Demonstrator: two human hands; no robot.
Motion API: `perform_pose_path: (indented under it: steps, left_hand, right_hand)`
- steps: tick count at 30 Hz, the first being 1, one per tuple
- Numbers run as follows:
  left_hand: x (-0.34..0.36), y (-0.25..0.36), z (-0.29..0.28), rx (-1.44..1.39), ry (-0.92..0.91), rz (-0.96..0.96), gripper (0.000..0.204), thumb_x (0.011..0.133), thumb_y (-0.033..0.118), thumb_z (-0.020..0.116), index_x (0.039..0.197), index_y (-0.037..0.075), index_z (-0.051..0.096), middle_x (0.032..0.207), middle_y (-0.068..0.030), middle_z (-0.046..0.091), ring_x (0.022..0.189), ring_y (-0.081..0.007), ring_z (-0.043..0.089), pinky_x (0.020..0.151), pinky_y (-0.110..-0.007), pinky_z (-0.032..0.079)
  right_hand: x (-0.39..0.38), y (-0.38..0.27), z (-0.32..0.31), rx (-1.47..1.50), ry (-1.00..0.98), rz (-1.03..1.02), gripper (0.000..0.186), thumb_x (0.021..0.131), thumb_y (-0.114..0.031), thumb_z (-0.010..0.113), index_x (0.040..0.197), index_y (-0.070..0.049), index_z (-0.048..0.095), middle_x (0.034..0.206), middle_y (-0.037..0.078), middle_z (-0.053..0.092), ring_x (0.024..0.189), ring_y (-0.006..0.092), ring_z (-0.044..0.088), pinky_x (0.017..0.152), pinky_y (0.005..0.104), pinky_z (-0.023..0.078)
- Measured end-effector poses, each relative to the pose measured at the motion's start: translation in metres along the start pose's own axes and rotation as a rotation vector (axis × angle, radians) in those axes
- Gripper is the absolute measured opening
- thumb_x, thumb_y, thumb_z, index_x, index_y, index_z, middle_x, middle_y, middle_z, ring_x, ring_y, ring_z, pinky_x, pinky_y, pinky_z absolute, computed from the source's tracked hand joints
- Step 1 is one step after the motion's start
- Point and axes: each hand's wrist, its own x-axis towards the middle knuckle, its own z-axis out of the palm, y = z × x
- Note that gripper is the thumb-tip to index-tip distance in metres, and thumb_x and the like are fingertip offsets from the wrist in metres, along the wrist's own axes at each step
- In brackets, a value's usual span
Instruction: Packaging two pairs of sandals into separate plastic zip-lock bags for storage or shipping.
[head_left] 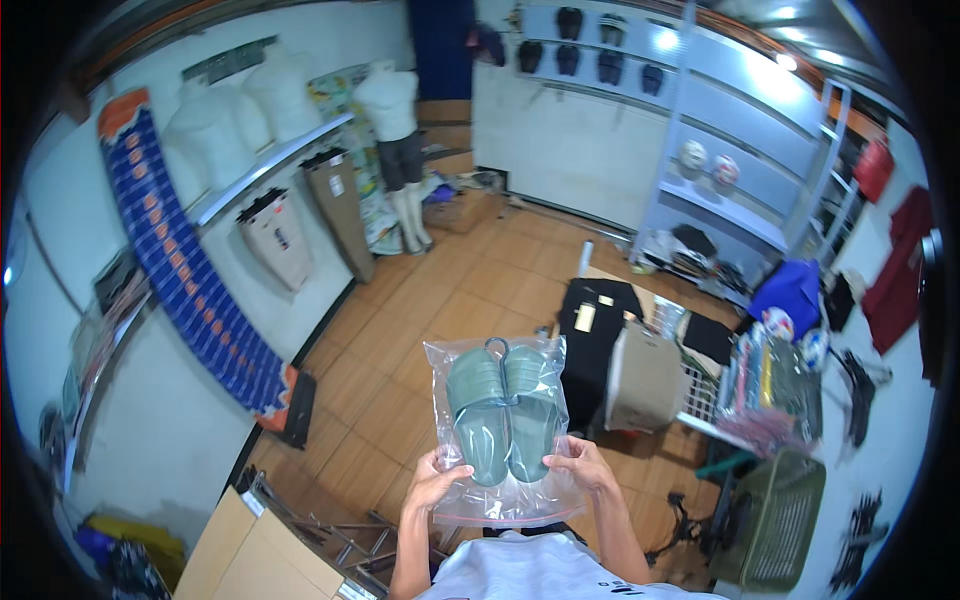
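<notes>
In front of my body I hold up a clear plastic bag (470, 505) with a pair of green slide sandals (485, 440) inside. A dark hook hanger (497, 345) stands out at the top, between the two sandals. My left hand (437, 478) grips the bag's lower left side, thumb lying on the front. My right hand (582, 464) pinches the lower right side in the same way. A reddish strip runs along the bag's bottom edge, nearest my shirt.
A table with black trousers (597, 320), beige trousers (645, 375) and packaged goods stands to the right. Below it is a green basket (775, 520). A cardboard box (255, 555) lies at lower left. Mannequins (390, 110) and a tall blue banner (190, 260) line the left wall.
</notes>
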Motion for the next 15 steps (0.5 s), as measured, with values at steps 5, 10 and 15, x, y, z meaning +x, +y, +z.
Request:
perform_pose_path:
  steps: [5, 10, 15]
  left_hand:
    - [0.018, -0.003, -0.054, -0.110, 0.201, 0.049, 0.039, 0.074, 0.004, 0.082, 0.108, 0.002, 0.064, 0.098, -0.0041, 0.066, 0.088, -0.0136, 0.062, 0.081, -0.029, 0.051]
    - [0.037, 0.014, -0.090, -0.109, 0.443, 0.069, 0.035, 0.075, -0.001, 0.078, 0.107, 0.003, 0.065, 0.095, -0.0024, 0.065, 0.087, -0.0135, 0.062, 0.080, -0.028, 0.051]
    - [0.066, 0.027, -0.134, -0.128, 0.642, 0.108, 0.032, 0.074, 0.001, 0.079, 0.104, 0.003, 0.066, 0.093, -0.0017, 0.066, 0.085, -0.0129, 0.061, 0.078, -0.027, 0.049]
  right_hand:
    - [0.088, -0.018, 0.053, -0.059, -0.217, 0.099, 0.023, 0.075, -0.005, 0.082, 0.092, -0.004, 0.066, 0.078, -0.002, 0.062, 0.071, 0.0090, 0.057, 0.066, 0.0245, 0.046]
    - [0.186, -0.020, 0.099, -0.110, -0.449, 0.144, 0.038, 0.070, -0.012, 0.087, 0.102, -0.002, 0.069, 0.086, 0.000, 0.066, 0.079, 0.0105, 0.060, 0.074, 0.0263, 0.048]
    - [0.270, -0.047, 0.172, -0.196, -0.592, 0.200, 0.032, 0.075, -0.005, 0.083, 0.102, -0.003, 0.068, 0.085, 0.001, 0.067, 0.074, 0.0104, 0.061, 0.071, 0.0253, 0.050]
